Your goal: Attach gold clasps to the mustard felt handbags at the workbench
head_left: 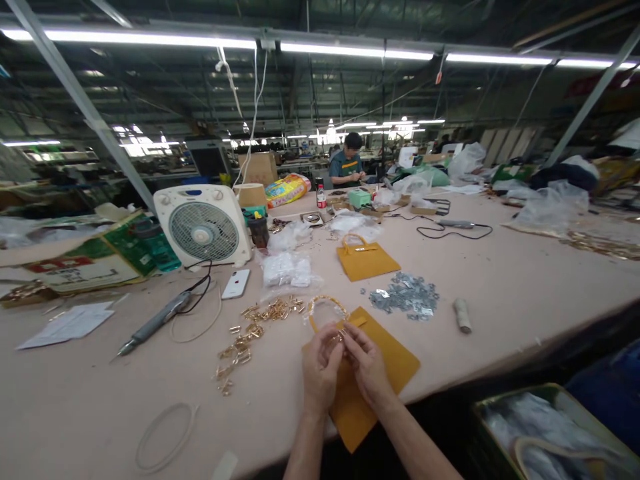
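Observation:
My left hand (320,367) and my right hand (367,363) meet over a mustard-yellow bag (395,363) that lies flat at the table's near edge. Both hands pinch a small gold piece near the bag's handle (325,305), which is wrapped in clear film. What exactly the fingertips hold is too small to make out. A scatter of gold metal fittings (250,333) lies just left of my hands. A second yellow bag (365,259) lies farther back, with a heap of small silver parts (405,297) to its right.
A white box fan (203,227), a white phone (236,283) and a grey electric screwdriver (153,323) with cable sit to the left. Plastic bags of parts (287,267), a small roll (463,315) and papers (70,323) lie around. Another person (347,163) works at the far end. A crate (550,433) stands lower right.

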A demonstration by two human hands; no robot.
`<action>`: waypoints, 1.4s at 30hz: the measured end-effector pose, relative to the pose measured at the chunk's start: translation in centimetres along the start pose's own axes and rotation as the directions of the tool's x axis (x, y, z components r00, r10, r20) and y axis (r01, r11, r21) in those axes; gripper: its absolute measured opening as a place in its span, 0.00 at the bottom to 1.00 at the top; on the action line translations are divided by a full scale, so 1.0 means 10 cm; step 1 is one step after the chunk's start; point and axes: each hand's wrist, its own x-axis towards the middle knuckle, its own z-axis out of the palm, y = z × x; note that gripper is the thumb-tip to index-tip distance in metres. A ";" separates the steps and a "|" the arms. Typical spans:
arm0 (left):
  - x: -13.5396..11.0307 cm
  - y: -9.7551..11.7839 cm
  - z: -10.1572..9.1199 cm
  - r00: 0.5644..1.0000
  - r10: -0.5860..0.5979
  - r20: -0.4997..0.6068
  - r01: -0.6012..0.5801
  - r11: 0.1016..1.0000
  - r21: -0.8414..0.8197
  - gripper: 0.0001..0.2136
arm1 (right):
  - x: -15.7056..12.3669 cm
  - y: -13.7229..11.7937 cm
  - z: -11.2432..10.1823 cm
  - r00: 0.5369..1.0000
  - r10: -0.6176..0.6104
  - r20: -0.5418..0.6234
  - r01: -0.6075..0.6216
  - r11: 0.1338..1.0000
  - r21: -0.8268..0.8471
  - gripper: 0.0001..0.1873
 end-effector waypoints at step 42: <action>0.91 0.04 0.73 0.931 -0.346 0.112 0.125 0.593 0.795 0.06 | 0.17 -0.56 -0.86 0.960 -0.276 0.056 0.236 0.681 -0.693 0.18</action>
